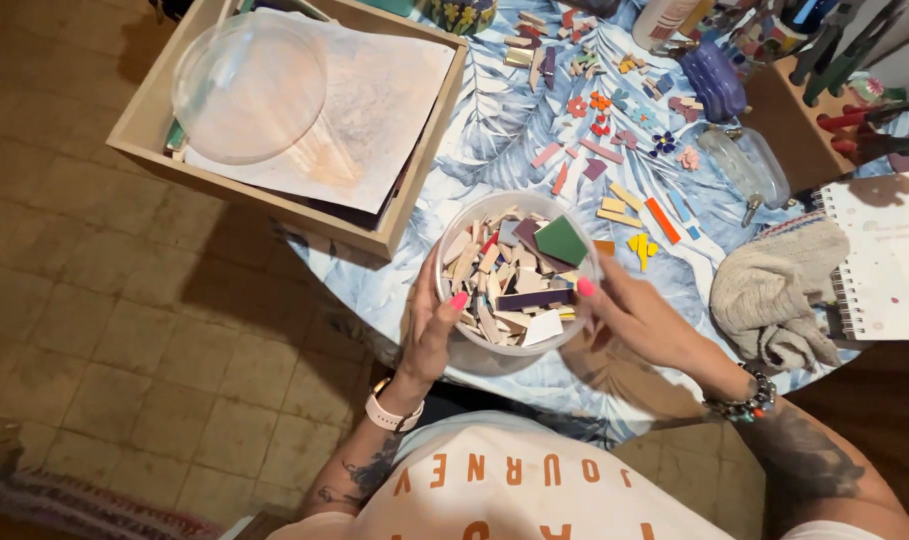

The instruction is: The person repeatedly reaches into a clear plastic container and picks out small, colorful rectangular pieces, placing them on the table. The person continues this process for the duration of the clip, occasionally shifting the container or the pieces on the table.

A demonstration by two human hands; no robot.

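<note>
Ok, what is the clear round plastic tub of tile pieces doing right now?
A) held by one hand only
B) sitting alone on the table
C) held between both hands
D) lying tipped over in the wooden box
C: the clear round plastic tub of tile pieces sits between the left hand and right hand, with a hand on each side of it.

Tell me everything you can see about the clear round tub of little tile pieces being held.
The clear round plastic tub looks see-through, open-topped and upright, held over the edge of the leaf-patterned table. It is nearly full of small flat tile pieces, mostly cream, with a green, a purple and a red one. The left hand and right hand cup its sides, thumbs on the rim.
</note>
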